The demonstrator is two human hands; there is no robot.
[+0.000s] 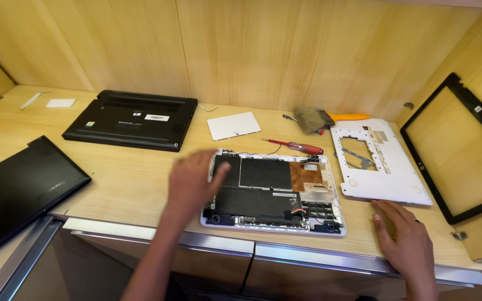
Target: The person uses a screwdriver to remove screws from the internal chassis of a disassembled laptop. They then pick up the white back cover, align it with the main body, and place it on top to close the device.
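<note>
wooden desk (129, 173) under opened laptop (274, 192), wood-panelled walls (252, 50) behind

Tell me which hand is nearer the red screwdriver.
Left. The left hand rests on the opened laptop's left edge, below-left of the red screwdriver; the right hand lies flat farther off, below the white cover.

White label (157, 117) on black laptop (132, 119)
</note>
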